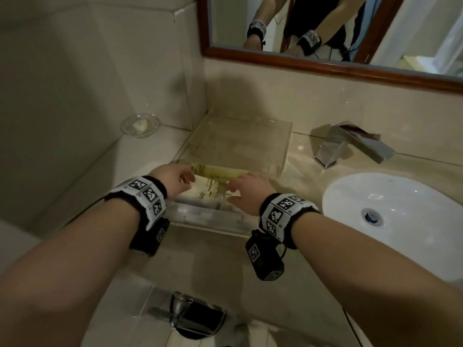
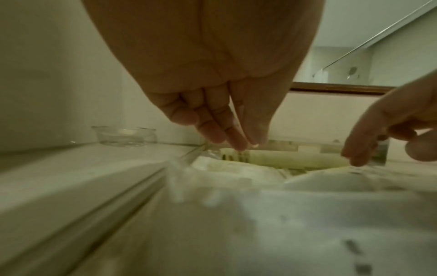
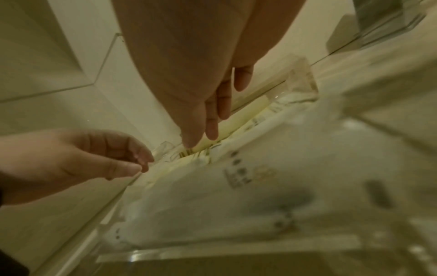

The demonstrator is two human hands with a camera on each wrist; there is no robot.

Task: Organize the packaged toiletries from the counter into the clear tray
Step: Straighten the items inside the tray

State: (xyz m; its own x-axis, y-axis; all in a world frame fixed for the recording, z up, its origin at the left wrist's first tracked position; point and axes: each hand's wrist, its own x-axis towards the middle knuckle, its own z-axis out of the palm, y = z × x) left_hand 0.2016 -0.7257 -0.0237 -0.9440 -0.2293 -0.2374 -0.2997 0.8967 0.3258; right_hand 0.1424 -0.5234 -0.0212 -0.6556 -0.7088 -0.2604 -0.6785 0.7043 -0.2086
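A clear tray [image 1: 208,220] sits on the counter in front of me with white packets [image 1: 200,194] lying in it. A long cream packet [image 1: 220,171] with dark print lies along its far wall. My left hand [image 1: 190,177] pinches that packet's left end between thumb and fingertips [image 2: 236,143]. My right hand [image 1: 231,189] reaches down with straight fingers [image 3: 212,130] that touch the packet [image 3: 238,112] near its middle. The wrist views show the white packets [image 3: 236,177] blurred and close. A second clear tray [image 1: 250,126] stands just behind, against the wall, and looks bare.
A glass soap dish [image 1: 140,125] with soap sits on the ledge at the back left. At the right are a chrome faucet [image 1: 350,146] and a white basin [image 1: 400,209]. A wood-framed mirror [image 1: 325,66] hangs above. The tiled wall closes the left side.
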